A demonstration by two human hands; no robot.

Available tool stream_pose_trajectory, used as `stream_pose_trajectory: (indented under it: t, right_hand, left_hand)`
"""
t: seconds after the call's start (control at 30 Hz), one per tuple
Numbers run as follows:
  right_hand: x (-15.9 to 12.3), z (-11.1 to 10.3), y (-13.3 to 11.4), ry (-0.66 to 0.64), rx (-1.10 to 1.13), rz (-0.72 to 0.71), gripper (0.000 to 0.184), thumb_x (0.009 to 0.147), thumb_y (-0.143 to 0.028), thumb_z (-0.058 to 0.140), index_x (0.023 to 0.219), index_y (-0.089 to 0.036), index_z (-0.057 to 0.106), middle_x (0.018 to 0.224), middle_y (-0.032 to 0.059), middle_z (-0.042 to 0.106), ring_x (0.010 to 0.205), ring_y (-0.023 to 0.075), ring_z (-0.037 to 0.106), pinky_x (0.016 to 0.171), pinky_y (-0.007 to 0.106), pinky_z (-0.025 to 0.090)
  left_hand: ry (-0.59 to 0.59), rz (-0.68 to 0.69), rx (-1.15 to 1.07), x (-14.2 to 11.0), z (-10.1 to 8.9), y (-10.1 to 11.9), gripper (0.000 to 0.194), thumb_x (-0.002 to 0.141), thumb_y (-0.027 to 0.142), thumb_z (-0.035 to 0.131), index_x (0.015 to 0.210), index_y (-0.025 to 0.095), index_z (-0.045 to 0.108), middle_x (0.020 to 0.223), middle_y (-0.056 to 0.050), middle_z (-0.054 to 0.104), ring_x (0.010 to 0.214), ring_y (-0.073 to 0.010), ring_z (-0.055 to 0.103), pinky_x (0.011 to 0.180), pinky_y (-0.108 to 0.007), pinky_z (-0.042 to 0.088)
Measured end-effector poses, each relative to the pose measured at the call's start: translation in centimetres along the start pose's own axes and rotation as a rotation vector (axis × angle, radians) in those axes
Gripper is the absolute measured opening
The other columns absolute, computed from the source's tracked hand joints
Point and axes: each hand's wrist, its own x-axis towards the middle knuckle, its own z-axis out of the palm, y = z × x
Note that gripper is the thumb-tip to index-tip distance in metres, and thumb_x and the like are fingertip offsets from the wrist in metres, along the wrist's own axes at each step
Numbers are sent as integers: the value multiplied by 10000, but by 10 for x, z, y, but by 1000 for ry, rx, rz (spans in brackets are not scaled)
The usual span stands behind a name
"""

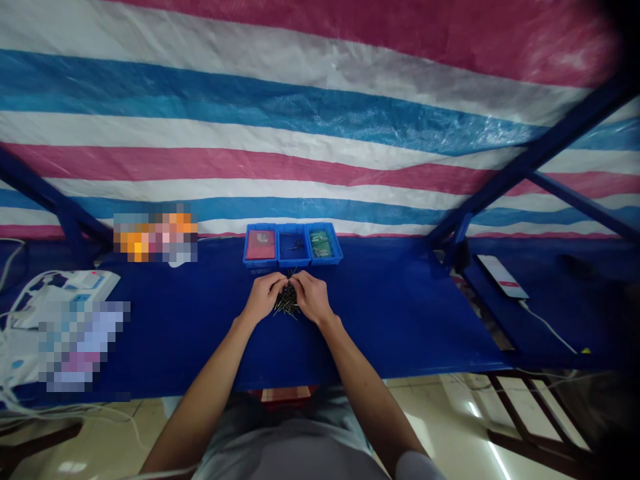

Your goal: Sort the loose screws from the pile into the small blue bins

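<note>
A small heap of thin, dark metal pieces like screws or nails point(287, 304) lies on the blue table between my hands. At its left edge is my left hand point(263, 295), thumb and fingers pinched together over the heap. My right hand point(312, 295) mirrors it on the right side, its fingers also closed in a pinch. The two sets of fingertips almost meet above the far part of the heap. Whatever sits between them is too small to make out. Just beyond stand three joined blue bins: the left bin point(245, 248), the middle bin point(293, 263) and the right bin point(341, 253).
A red packet point(261, 245) fills the left bin, a few thin pieces lie in the middle one, and green-tinted bags point(321, 244) are in the right. A power strip point(103, 287) with cables is at left, a phone point(501, 276) at right. Striped sheeting point(310, 167) hangs behind.
</note>
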Motion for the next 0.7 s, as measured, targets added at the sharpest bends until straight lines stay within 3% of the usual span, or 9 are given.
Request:
stream_pose_trajectory:
  t: [0.37, 0.5, 0.6, 0.7]
  right_hand:
    - [-2, 4, 4, -3, -79, 78, 434, 1047, -370, 385, 668, -199, 509, 602, -6, 542, 552, 118, 499, 594, 250, 313]
    - [-1, -1, 2, 2, 24, 74, 305, 1032, -383, 429, 894, -198, 629, 760, 20, 646, 665, 133, 588, 653, 236, 387]
    - [-1, -4, 0, 0, 84, 62, 246, 1004, -379, 491, 1125, -203, 612, 860, 32, 665, 710, 145, 609, 677, 240, 433]
    - [0, -4, 1, 14, 102, 40, 214, 1014, -327, 465, 1086, -210, 629, 915, 46, 663, 780, 153, 622, 732, 249, 457]
  left_hand:
    - [-26, -1, 8, 0, 0, 2, 330, 978, 337, 473, 725, 167, 600, 621, 21, 564, 600, -115, 532, 653, -218, 399]
    - [-21, -26, 14, 0, -1, 2, 327, 979, 340, 476, 735, 166, 606, 605, 31, 558, 584, -107, 527, 641, -212, 392]
    - [-6, -45, 16, 0, -1, 2, 329, 981, 354, 467, 755, 166, 615, 608, 31, 564, 585, -109, 523, 637, -211, 393]
    - [5, -56, 6, -1, 0, 3, 343, 984, 377, 458, 765, 166, 618, 610, 27, 563, 593, -114, 525, 647, -213, 398]
